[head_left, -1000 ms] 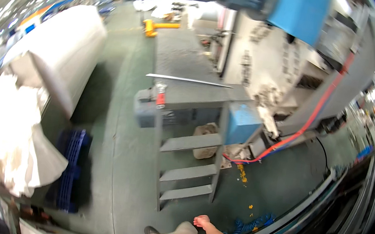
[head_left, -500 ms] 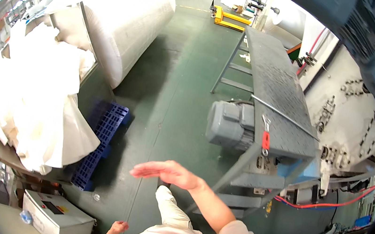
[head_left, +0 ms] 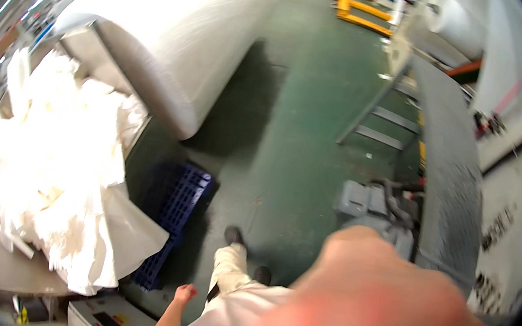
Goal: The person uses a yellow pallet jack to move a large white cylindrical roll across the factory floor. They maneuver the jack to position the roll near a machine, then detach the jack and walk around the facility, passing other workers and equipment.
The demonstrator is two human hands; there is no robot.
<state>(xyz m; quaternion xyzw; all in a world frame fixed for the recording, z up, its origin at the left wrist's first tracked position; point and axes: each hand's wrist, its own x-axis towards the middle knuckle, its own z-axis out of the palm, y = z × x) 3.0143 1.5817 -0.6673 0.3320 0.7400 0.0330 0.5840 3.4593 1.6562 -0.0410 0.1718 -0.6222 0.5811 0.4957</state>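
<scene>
My right hand (head_left: 375, 297) is raised close to the head camera, large and smeared by motion. Its fingers cannot be made out, nor whether it holds anything. Low beside my body hangs my left hand (head_left: 185, 293), curled into a loose fist with nothing visible in it. Left of it, a heap of crumpled white sheet material (head_left: 69, 171) spills over a metal bin (head_left: 115, 68). A blue plastic pallet (head_left: 179, 208) lies on the floor between that bin and my legs.
A huge white roll (head_left: 173, 26) stands at the far left. To the right are a grey motor (head_left: 361, 202) and a grey metal step platform (head_left: 450, 155). A yellow pallet jack (head_left: 363, 15) sits on the green floor further off. Near lower left is a control box (head_left: 109, 318).
My right hand has risen from over the floor to close before the camera. The view has shifted, moving the roll, bin and platform rightward in the picture. My left hand still hangs low.
</scene>
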